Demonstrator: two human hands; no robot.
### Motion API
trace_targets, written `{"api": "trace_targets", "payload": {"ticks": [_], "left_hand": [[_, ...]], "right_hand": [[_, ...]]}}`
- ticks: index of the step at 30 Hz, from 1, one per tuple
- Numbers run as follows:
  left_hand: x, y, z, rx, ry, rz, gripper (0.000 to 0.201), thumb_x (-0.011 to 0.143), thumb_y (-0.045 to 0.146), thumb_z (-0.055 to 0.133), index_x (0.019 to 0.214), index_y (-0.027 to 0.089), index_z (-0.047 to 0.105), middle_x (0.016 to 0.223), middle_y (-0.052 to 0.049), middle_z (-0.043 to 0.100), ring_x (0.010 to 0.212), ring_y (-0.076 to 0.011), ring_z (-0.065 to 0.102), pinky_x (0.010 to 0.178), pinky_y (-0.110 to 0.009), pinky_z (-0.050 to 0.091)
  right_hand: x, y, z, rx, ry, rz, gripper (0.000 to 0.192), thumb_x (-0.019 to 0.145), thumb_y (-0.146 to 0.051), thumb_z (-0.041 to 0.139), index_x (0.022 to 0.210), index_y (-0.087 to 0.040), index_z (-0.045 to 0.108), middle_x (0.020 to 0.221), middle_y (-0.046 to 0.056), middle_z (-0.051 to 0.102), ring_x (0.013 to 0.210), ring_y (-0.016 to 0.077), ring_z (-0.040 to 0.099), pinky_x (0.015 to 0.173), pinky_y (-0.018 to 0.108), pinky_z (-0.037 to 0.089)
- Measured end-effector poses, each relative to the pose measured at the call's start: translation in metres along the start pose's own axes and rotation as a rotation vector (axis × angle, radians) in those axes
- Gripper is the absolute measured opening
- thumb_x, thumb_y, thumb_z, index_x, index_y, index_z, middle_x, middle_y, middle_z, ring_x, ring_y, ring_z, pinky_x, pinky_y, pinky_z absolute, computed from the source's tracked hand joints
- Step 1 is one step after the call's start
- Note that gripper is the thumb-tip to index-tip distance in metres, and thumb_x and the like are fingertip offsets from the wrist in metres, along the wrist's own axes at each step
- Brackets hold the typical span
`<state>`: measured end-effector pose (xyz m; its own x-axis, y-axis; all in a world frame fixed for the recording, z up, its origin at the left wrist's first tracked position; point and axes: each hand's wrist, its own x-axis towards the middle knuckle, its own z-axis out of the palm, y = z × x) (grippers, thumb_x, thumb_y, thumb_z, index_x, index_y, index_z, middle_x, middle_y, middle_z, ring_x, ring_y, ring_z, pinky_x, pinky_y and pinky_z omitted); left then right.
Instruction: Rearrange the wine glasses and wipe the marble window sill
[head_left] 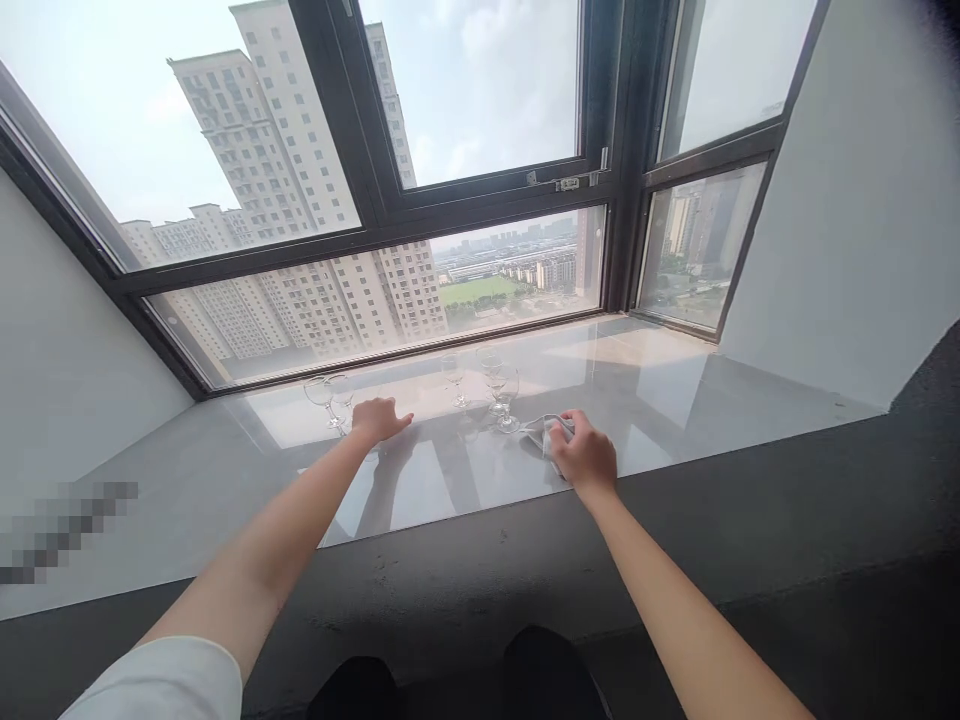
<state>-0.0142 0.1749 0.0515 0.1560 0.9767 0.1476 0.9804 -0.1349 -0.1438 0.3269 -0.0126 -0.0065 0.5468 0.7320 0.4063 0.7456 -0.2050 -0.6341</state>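
**Glasses lined along the window ledge, cloth in hand**

Stemware stands upright on the glossy window ledge (660, 400), all of it toward the back edge, near the window frame. No glass is lifted, so the wiping of the glasses looks, by my judgement, not yet begun or between pieces.

At the left, a pair of wine glasses (330, 396) stands close together. The left hand (379, 418) rests palm down on the ledge just beside them, fingers stretched flat and released, holding nothing; whether it touches a stem I cannot tell.

Toward the middle stands a single small glass (454, 378), then a cluster of glasses (501, 390), one in front of the others. Every glass looks empty and clear; any smears or water are too faint to make out.

Right of the cluster, the right hand (583, 457) sits near the ledge's front edge, fingers clenched around a pale cloth (541, 430) bunched against the surface.
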Motion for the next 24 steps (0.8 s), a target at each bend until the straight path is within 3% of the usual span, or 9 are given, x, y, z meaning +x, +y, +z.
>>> {"api": "trace_targets", "payload": {"ticks": [5,10,13,17,24], "left_hand": [[-0.024,-0.086,0.005,0.011,-0.042,-0.198,0.049,0.076,0.063,0.052,0.093,0.019,0.066,0.104,-0.017,0.068,0.097,-0.0352,0.063,0.077,-0.040,0.045],[-0.024,-0.129,0.022,-0.280,-0.052,-0.446,0.048,0.073,0.057,0.060,0.104,0.020,0.061,0.116,-0.014,0.066,0.104,-0.0318,0.062,0.075,-0.035,0.045],[-0.010,-0.133,0.035,-0.430,-0.007,-0.458,0.051,0.071,0.053,0.064,0.109,0.019,0.059,0.117,-0.013,0.066,0.105,-0.0278,0.062,0.073,-0.030,0.044],[0.014,-0.124,0.048,-0.525,0.018,-0.493,0.049,0.069,0.051,0.069,0.105,0.019,0.060,0.111,-0.011,0.068,0.098,-0.0260,0.064,0.068,-0.028,0.043],[0.040,-0.103,0.043,-0.670,0.130,-0.618,0.042,0.075,0.042,0.064,0.108,0.017,0.061,0.097,-0.009,0.069,0.082,-0.0205,0.065,0.060,-0.025,0.043]], "right_hand": [[0.001,0.003,0.003,-0.012,0.000,-0.002,0.039,0.088,-0.042,0.044,0.110,-0.018,0.065,0.077,0.007,0.067,0.068,0.0204,0.056,0.060,0.027,0.029],[0.002,0.006,0.004,-0.021,0.014,0.002,0.039,0.087,-0.044,0.044,0.108,-0.019,0.066,0.084,0.008,0.068,0.070,0.0204,0.056,0.061,0.027,0.030],[0.003,0.007,0.006,-0.023,0.025,0.015,0.038,0.087,-0.044,0.044,0.107,-0.020,0.066,0.083,0.008,0.068,0.071,0.0205,0.056,0.061,0.027,0.031],[0.002,0.007,0.005,-0.030,0.045,0.019,0.036,0.087,-0.044,0.045,0.106,-0.021,0.065,0.084,0.007,0.068,0.073,0.0207,0.057,0.063,0.027,0.031],[0.002,0.004,0.002,-0.034,0.043,0.022,0.037,0.088,-0.042,0.044,0.105,-0.018,0.066,0.087,0.008,0.068,0.074,0.0204,0.057,0.064,0.027,0.032]]}}
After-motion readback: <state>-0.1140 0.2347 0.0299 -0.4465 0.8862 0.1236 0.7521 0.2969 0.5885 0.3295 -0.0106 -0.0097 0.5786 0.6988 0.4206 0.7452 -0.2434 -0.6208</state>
